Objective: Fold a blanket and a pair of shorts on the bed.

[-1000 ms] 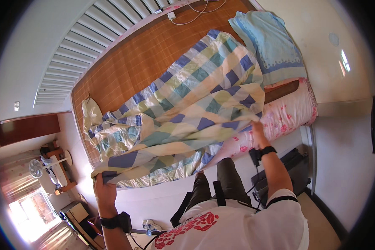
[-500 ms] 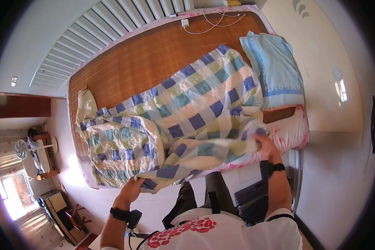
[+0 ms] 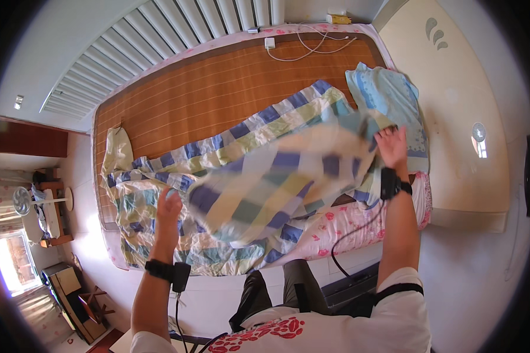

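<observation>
A checked quilt (image 3: pixel 259 194) in blue, green, cream and grey lies bunched along the near side of the bed. Its near part is lifted off the bed, folded over toward the far side and smeared by motion. At the raised part's right end, beside the pillow, my right hand (image 3: pixel 393 146) has its fingers curled at the quilt's edge. My left hand (image 3: pixel 169 210) is raised over the quilt's left part, close to the lifted fold; its blurred fingers hide whether it grips cloth. A light blue cloth-covered pillow (image 3: pixel 394 97) lies at the right end.
A brown mat (image 3: pixel 218 100) covers the bed, above a pink floral sheet (image 3: pixel 341 232). A white charger with cable (image 3: pixel 270 43) and a yellow box (image 3: pixel 338 19) lie at the far edge. The cream headboard (image 3: pixel 453 123) stands right. A black case (image 3: pixel 353 288) sits near my legs.
Both hands have moved up and away from me, lifting the quilt's near edge and swinging it over toward the far side. More of the pink floral sheet shows at the near side.
</observation>
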Available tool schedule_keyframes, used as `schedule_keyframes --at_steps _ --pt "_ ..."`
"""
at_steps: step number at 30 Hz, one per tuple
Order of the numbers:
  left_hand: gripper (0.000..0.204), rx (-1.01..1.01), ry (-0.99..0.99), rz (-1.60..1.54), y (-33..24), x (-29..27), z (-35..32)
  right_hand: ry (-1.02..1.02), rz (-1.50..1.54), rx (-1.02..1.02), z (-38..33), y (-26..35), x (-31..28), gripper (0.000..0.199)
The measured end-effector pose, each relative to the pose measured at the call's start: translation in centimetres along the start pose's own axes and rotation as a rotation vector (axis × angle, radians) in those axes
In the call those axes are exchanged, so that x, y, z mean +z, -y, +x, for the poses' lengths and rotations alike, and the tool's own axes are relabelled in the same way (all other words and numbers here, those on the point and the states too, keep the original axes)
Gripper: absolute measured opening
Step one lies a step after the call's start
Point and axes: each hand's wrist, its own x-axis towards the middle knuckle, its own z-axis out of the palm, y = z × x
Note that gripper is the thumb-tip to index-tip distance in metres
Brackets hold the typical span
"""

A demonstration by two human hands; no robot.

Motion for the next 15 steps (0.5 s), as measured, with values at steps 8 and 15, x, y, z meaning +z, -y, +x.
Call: schedule_keyframes --at_steps 8,15 --pt "0.024 0.073 0.126 0.415 3.8 0.4 -1.4 -0.880 -0.972 0.272 -3.1 -7.5 -2.0 0.043" --pt "0.028 -0.450 0.280 0.348 12.9 -2.8 -7.1 -1.107 -1.489 0.620 -16.3 -9.2 -12.3 0.033"
